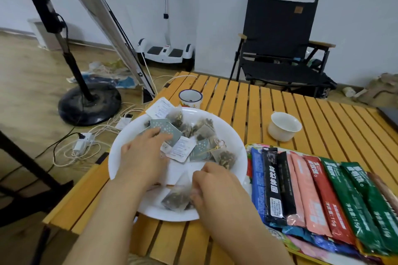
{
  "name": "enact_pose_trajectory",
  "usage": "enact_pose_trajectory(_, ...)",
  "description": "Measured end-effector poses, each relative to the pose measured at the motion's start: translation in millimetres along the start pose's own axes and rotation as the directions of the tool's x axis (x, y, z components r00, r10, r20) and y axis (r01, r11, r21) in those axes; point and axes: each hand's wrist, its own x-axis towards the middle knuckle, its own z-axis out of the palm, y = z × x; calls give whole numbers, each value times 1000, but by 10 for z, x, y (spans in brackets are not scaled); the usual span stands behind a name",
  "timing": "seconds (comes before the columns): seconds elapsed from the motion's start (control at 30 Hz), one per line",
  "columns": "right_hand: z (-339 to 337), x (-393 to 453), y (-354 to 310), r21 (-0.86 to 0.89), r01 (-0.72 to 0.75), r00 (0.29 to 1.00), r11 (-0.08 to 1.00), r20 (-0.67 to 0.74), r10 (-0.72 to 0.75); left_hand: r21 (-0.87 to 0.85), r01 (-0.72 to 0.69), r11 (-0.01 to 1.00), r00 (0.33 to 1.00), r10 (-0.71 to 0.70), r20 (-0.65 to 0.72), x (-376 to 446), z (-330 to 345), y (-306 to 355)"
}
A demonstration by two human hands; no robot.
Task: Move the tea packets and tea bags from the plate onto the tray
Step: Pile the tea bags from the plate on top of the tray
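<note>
Both my hands are in the white plate (129, 150), which sits near the left edge of the slatted tabletop (312, 118), just beside the tray (249, 148) on its right. My right hand (217, 187) has its fingers curled onto a mesh tea bag (175, 198) at the plate's near rim; I think it is a pinch, though my knuckles hide the contact. My left hand (144, 155) lies with relaxed fingers over the grey-blue paper tags (165, 130) farther in, holding nothing that I can see. The stick tea packets (312, 196) already lie side by side on the tray, so what remains is the heap of pyramid bags (202, 127) and their strings. To do this well I should lift my 1 bag straight up first, because the strings look tangled and a sideways drag could pull neighbours over the rim. My left hand can press the heap down while I carry the bag to the tray's near-left corner.
</note>
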Motion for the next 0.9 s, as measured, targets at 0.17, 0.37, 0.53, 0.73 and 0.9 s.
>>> enact_pose_trajectory(0.17,-22,55,132,67,-92,979,994,-176,102,-152,53,987,998,-58,-30,37,-32,-74)
enact_pose_trajectory(0.37,116,174,190,-139,-126,987,982,-113,110,-103,216,971,974,-222,-54,-36,-195,-98)
enact_pose_trajectory(0.53,92,152,203,-102,-48,996,994,-82,39,-38,219,975,969,-213,126,-42,-175,-83)
enact_pose_trajectory(0.73,51,147,181,218,-77,996,973,-32,86,-95,178,979,966,-156,205,-55,-166,-44)
enact_pose_trajectory(0.9,42,127,180,440,-73,970,895,-176,166,-280,24,960,943,-115,-313,7,-185,-11)
